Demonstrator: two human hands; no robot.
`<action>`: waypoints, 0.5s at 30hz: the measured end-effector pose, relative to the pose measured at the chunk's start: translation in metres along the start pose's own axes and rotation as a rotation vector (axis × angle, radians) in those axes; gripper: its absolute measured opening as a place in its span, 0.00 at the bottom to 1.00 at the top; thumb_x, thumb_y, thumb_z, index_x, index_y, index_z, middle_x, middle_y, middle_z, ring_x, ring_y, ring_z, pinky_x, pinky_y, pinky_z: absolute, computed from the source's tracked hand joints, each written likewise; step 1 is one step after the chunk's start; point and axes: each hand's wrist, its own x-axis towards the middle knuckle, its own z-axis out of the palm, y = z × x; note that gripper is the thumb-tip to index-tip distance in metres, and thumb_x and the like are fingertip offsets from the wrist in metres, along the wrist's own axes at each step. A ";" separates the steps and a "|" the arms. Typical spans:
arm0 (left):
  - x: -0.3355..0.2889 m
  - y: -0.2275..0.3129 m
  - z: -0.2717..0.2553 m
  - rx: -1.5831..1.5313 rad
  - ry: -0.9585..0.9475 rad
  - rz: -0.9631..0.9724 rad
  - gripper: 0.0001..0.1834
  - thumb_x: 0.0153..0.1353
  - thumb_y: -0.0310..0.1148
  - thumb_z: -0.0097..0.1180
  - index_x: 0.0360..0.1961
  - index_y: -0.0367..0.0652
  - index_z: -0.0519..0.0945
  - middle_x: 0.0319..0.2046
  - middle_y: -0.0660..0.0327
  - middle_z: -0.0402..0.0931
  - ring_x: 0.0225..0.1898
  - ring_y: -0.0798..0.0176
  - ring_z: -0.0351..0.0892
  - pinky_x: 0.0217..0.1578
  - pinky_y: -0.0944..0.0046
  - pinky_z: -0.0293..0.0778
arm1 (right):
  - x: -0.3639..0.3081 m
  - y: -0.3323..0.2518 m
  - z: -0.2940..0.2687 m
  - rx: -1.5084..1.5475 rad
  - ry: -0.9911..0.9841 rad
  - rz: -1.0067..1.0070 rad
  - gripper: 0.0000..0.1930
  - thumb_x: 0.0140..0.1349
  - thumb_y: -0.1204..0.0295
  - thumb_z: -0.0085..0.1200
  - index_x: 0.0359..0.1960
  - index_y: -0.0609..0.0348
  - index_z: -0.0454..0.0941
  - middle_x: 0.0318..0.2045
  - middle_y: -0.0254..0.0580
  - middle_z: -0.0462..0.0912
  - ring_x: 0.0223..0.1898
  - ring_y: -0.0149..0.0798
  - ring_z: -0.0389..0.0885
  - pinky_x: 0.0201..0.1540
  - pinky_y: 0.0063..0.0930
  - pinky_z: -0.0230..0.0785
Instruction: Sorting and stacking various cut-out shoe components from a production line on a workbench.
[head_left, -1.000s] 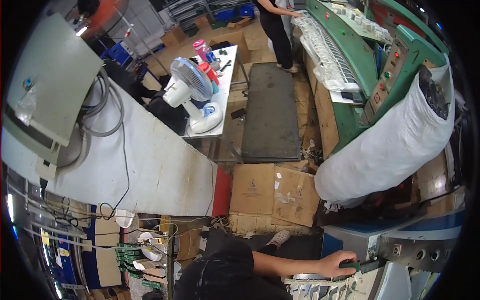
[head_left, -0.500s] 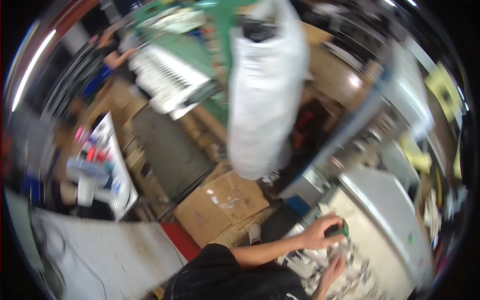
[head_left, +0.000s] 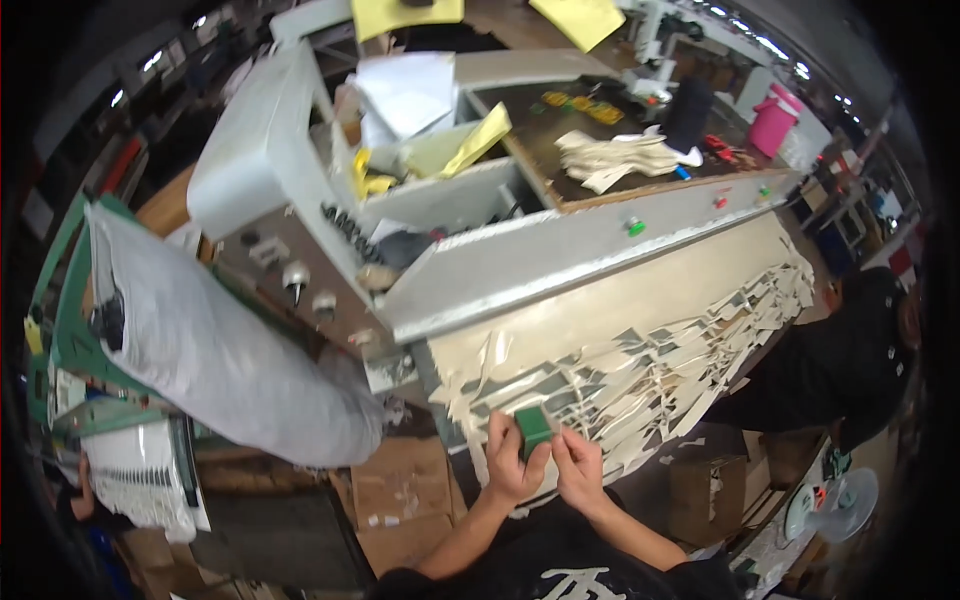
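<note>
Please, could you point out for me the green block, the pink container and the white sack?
Green block [head_left: 533, 425]: head view, on its visible face.
Pink container [head_left: 773, 126]: head view, middle of its body.
White sack [head_left: 235, 340]: head view, middle of its long side.

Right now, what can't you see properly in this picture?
In the head view:
Underside of the green block: hidden by the block itself and the left hand.
Inside of the white sack, lower down: hidden by its wall.
Upper ends of the topmost yellow sheets: cut off by the picture's edge.
</note>
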 end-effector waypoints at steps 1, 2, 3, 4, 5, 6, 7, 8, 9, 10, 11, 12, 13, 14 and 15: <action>-0.005 -0.002 0.003 0.005 0.006 0.007 0.27 0.73 0.52 0.62 0.40 0.33 0.83 0.35 0.49 0.71 0.35 0.47 0.72 0.36 0.53 0.71 | -0.002 -0.001 -0.004 0.013 -0.006 0.015 0.17 0.80 0.75 0.51 0.65 0.67 0.81 0.38 0.37 0.88 0.38 0.22 0.79 0.43 0.20 0.73; -0.009 -0.001 0.007 -0.011 0.011 0.010 0.27 0.74 0.53 0.59 0.40 0.33 0.83 0.35 0.49 0.72 0.36 0.47 0.72 0.37 0.53 0.71 | -0.006 -0.004 -0.009 -0.018 -0.021 0.032 0.17 0.81 0.74 0.50 0.65 0.68 0.81 0.42 0.37 0.89 0.41 0.23 0.80 0.44 0.21 0.74; -0.010 -0.002 0.013 -0.025 0.017 0.010 0.28 0.76 0.54 0.57 0.40 0.34 0.84 0.35 0.49 0.74 0.37 0.47 0.72 0.38 0.52 0.72 | -0.007 0.005 -0.014 -0.024 -0.040 0.014 0.17 0.81 0.74 0.50 0.66 0.68 0.80 0.44 0.36 0.89 0.42 0.23 0.81 0.46 0.20 0.74; -0.007 0.003 0.016 -0.039 0.006 -0.009 0.29 0.78 0.55 0.53 0.38 0.35 0.85 0.36 0.50 0.78 0.39 0.46 0.73 0.42 0.50 0.72 | -0.008 0.009 -0.018 0.042 -0.024 0.022 0.17 0.81 0.73 0.51 0.65 0.68 0.80 0.46 0.37 0.89 0.43 0.24 0.82 0.48 0.20 0.75; -0.005 0.006 0.020 -0.051 -0.007 0.004 0.29 0.78 0.55 0.53 0.38 0.35 0.85 0.36 0.50 0.78 0.39 0.46 0.73 0.42 0.50 0.72 | -0.007 0.012 -0.022 0.110 -0.012 0.031 0.17 0.81 0.72 0.52 0.64 0.69 0.81 0.47 0.37 0.89 0.44 0.24 0.82 0.49 0.19 0.75; -0.003 0.008 0.024 -0.071 -0.039 -0.028 0.29 0.79 0.55 0.51 0.38 0.36 0.86 0.37 0.50 0.79 0.40 0.46 0.73 0.43 0.50 0.72 | -0.005 0.015 -0.023 0.109 0.007 0.023 0.17 0.81 0.72 0.52 0.64 0.69 0.81 0.47 0.37 0.89 0.44 0.24 0.82 0.49 0.19 0.75; 0.001 0.008 0.027 -0.088 -0.069 -0.055 0.30 0.80 0.55 0.49 0.37 0.37 0.86 0.38 0.50 0.81 0.41 0.46 0.74 0.45 0.50 0.72 | 0.001 0.018 -0.021 0.222 0.007 0.033 0.17 0.81 0.71 0.53 0.63 0.69 0.81 0.48 0.38 0.89 0.45 0.24 0.83 0.49 0.19 0.75; 0.004 0.006 0.029 -0.087 -0.095 -0.057 0.31 0.81 0.55 0.46 0.38 0.38 0.88 0.38 0.49 0.82 0.42 0.46 0.75 0.46 0.50 0.72 | 0.008 0.020 -0.023 0.336 0.004 0.042 0.17 0.81 0.69 0.54 0.62 0.69 0.82 0.48 0.38 0.89 0.45 0.24 0.84 0.50 0.19 0.76; 0.002 0.001 0.031 -0.087 -0.086 -0.078 0.31 0.81 0.55 0.45 0.40 0.37 0.88 0.39 0.49 0.81 0.44 0.45 0.76 0.48 0.50 0.73 | 0.015 0.024 -0.030 0.364 -0.021 0.102 0.17 0.81 0.66 0.54 0.58 0.69 0.83 0.48 0.39 0.90 0.46 0.24 0.85 0.49 0.19 0.77; 0.006 0.002 0.034 -0.083 -0.054 -0.097 0.32 0.81 0.56 0.45 0.40 0.37 0.88 0.39 0.48 0.80 0.44 0.45 0.76 0.48 0.50 0.73 | 0.026 0.036 -0.036 0.438 -0.031 0.182 0.17 0.81 0.66 0.54 0.59 0.68 0.83 0.49 0.40 0.89 0.45 0.26 0.86 0.47 0.21 0.78; 0.011 0.004 0.041 -0.080 -0.021 -0.117 0.33 0.81 0.57 0.44 0.40 0.37 0.88 0.39 0.48 0.80 0.44 0.44 0.77 0.49 0.50 0.73 | 0.039 0.044 -0.043 0.509 -0.044 0.262 0.17 0.81 0.66 0.54 0.60 0.68 0.82 0.50 0.41 0.89 0.45 0.28 0.86 0.46 0.22 0.78; 0.013 0.003 0.044 -0.065 0.000 -0.150 0.31 0.80 0.56 0.48 0.42 0.36 0.88 0.40 0.48 0.79 0.44 0.44 0.78 0.49 0.50 0.74 | 0.050 0.052 -0.047 0.538 0.046 0.429 0.16 0.82 0.66 0.52 0.57 0.68 0.82 0.49 0.44 0.89 0.44 0.34 0.87 0.49 0.29 0.79; 0.012 -0.001 0.048 -0.048 0.039 -0.200 0.24 0.77 0.50 0.57 0.42 0.36 0.88 0.40 0.49 0.79 0.44 0.46 0.78 0.48 0.50 0.73 | 0.063 0.059 -0.059 0.541 0.041 0.418 0.16 0.82 0.66 0.52 0.57 0.68 0.82 0.49 0.44 0.89 0.44 0.34 0.87 0.49 0.29 0.79; 0.018 -0.002 0.050 0.005 0.082 -0.170 0.20 0.76 0.45 0.60 0.41 0.35 0.87 0.39 0.52 0.80 0.43 0.51 0.79 0.46 0.53 0.74 | 0.079 0.069 -0.073 0.642 0.176 0.491 0.16 0.83 0.65 0.49 0.56 0.68 0.81 0.47 0.46 0.89 0.45 0.38 0.87 0.51 0.33 0.79; 0.025 -0.002 0.054 0.058 0.122 -0.140 0.16 0.74 0.41 0.63 0.41 0.35 0.87 0.38 0.55 0.80 0.41 0.56 0.80 0.45 0.56 0.74 | 0.097 0.084 -0.088 0.745 0.312 0.564 0.17 0.84 0.65 0.47 0.55 0.68 0.81 0.46 0.48 0.89 0.45 0.41 0.87 0.53 0.37 0.79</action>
